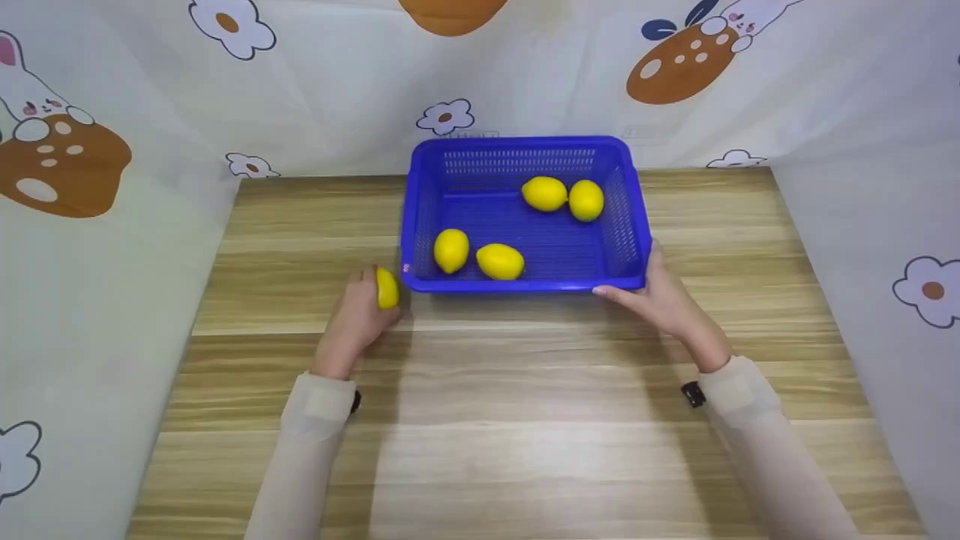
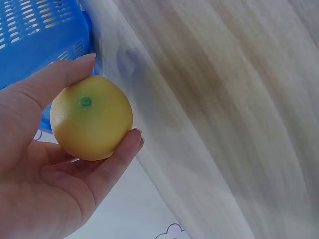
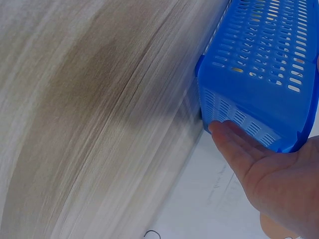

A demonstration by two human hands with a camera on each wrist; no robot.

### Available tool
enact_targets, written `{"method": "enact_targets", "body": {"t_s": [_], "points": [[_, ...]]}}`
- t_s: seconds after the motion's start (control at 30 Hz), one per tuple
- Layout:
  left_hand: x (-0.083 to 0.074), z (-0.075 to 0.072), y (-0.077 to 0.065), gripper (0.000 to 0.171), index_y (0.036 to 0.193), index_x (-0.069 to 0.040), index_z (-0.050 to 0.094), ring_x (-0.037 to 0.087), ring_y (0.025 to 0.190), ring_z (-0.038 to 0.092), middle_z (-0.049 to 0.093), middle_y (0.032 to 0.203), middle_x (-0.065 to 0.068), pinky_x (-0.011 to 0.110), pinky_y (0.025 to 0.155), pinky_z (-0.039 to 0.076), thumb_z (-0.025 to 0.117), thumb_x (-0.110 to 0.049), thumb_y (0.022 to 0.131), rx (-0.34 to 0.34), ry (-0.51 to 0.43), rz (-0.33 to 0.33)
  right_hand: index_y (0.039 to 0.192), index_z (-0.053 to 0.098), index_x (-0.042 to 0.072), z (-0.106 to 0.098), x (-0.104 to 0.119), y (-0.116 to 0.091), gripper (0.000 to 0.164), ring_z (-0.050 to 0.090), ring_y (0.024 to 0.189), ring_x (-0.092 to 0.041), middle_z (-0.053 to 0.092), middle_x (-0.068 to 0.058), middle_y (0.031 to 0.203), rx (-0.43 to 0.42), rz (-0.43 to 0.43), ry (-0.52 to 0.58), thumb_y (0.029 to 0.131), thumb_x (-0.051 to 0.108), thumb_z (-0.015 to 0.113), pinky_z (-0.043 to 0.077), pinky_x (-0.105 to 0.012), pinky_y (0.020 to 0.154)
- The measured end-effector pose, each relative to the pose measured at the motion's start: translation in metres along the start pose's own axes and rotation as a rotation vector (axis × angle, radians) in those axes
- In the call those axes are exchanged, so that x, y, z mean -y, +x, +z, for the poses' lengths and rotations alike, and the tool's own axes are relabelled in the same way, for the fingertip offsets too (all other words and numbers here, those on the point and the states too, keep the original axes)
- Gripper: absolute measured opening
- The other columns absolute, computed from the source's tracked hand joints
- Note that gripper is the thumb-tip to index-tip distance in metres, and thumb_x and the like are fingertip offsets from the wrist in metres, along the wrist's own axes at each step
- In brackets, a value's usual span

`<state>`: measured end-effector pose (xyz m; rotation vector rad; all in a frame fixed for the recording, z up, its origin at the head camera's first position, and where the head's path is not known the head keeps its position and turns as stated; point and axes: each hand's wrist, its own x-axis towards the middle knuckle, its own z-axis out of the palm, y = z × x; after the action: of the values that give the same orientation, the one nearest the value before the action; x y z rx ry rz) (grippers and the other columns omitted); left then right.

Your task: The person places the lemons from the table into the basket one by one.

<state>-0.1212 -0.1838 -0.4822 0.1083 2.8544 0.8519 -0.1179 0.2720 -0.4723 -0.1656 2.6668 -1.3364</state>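
A yellow lemon [image 1: 387,288] is in my left hand [image 1: 358,319], just outside the left front corner of the blue plastic basket [image 1: 517,286]. In the left wrist view the thumb and fingers pinch the lemon [image 2: 92,122] around its sides, its green stem spot facing the camera. My right hand [image 1: 670,304] holds the basket's right front corner, the thumb along the front rim and the fingers against the right side. In the right wrist view those fingers [image 3: 239,147] lie on the slotted wall. Inside the basket are two lemons at the back right and two at the front left.
The basket stands on a wood-grain table [image 1: 517,420] near its back edge. A pale patterned cloth [image 1: 337,82] with flowers and rabbits hangs behind and on both sides. Dark bands show at both wrists, below beige sleeves [image 1: 742,397].
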Motion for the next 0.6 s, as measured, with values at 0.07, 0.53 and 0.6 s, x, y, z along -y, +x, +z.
{"method": "enact_targets", "body": {"t_s": [0.07,0.53,0.6], "points": [[-0.001,-0.002,-0.001,0.080,0.146,0.025,0.035,0.050,0.112,0.059,0.052,0.129,0.043,0.059,0.098,0.054,0.073,-0.004,0.082,-0.001,-0.001,0.007,0.166,-0.001,-0.002,0.000,0.000,0.000,0.123,0.037,0.151,-0.045,0.032,-0.034,0.164,-0.002,-0.003,0.002,0.089,0.041,0.085,0.024,-0.058,0.128],[-0.007,-0.012,-0.006,0.073,0.144,0.023,0.040,0.049,0.108,0.060,0.055,0.125,0.041,0.059,0.094,0.055,0.070,-0.002,0.083,-0.053,-0.009,0.049,0.166,0.001,-0.002,0.000,0.000,0.000,0.120,0.041,0.149,-0.045,0.034,-0.032,0.163,0.002,-0.021,0.030,0.090,0.038,0.086,0.025,-0.058,0.128],[-0.007,-0.013,-0.007,0.074,0.145,0.023,0.039,0.050,0.110,0.060,0.054,0.127,0.042,0.060,0.096,0.055,0.070,-0.002,0.082,-0.060,-0.007,0.050,0.166,0.001,-0.002,0.000,0.000,0.000,0.121,0.040,0.149,-0.045,0.034,-0.033,0.163,0.004,-0.015,0.028,0.089,0.038,0.086,0.025,-0.058,0.128]]}}
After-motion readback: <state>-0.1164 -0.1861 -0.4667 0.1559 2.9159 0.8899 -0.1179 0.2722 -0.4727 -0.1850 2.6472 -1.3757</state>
